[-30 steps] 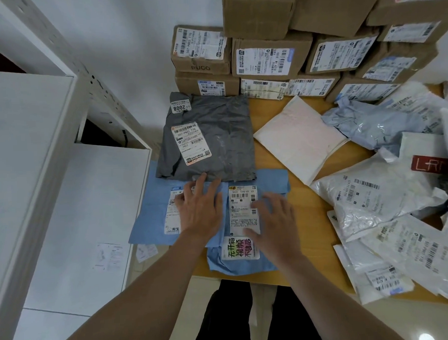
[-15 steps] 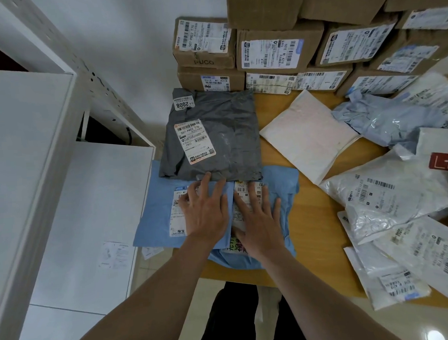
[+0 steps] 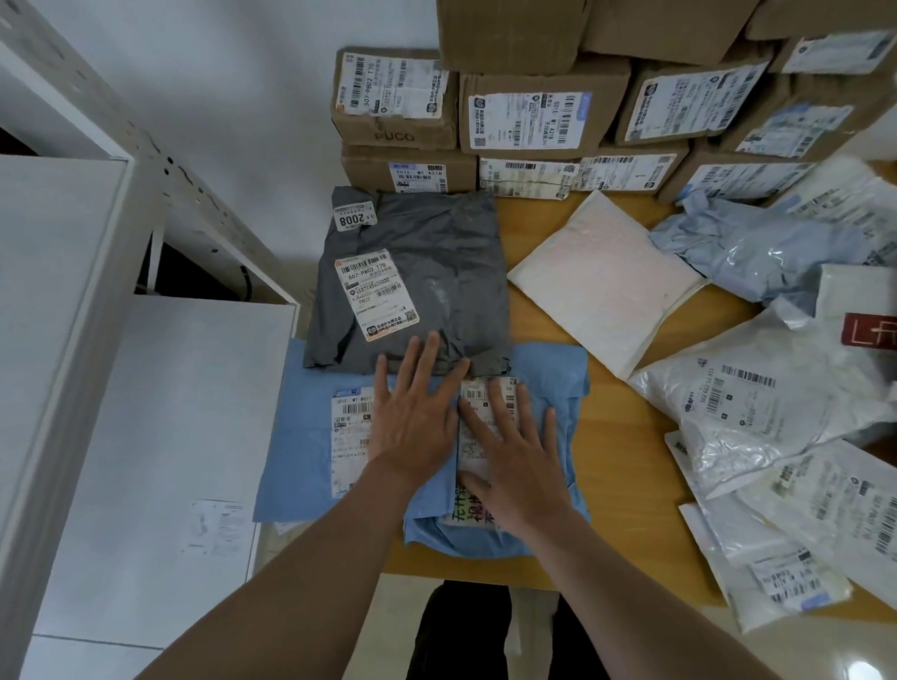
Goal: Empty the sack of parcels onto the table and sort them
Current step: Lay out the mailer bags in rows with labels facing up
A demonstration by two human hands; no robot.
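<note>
Two blue mailer bags lie at the near left corner of the wooden table (image 3: 616, 466). My left hand (image 3: 414, 418) lies flat with straight fingers on the left blue parcel (image 3: 301, 438), fingertips reaching the lower edge of a grey parcel (image 3: 433, 284) behind it. My right hand (image 3: 513, 450) presses flat, fingers spread, on the label of the right blue parcel (image 3: 561, 381). Both hands touch side by side. No sack is in view.
Stacked cardboard boxes (image 3: 539, 109) line the back of the table. A white padded envelope (image 3: 603, 276) lies in the middle. A heap of white and pale blue bags (image 3: 778, 407) covers the right side. White shelving (image 3: 130, 395) stands to the left.
My right hand slid left and forward onto the right blue parcel's label, ending next to my left hand. My left hand crept forward to the grey parcel's edge.
</note>
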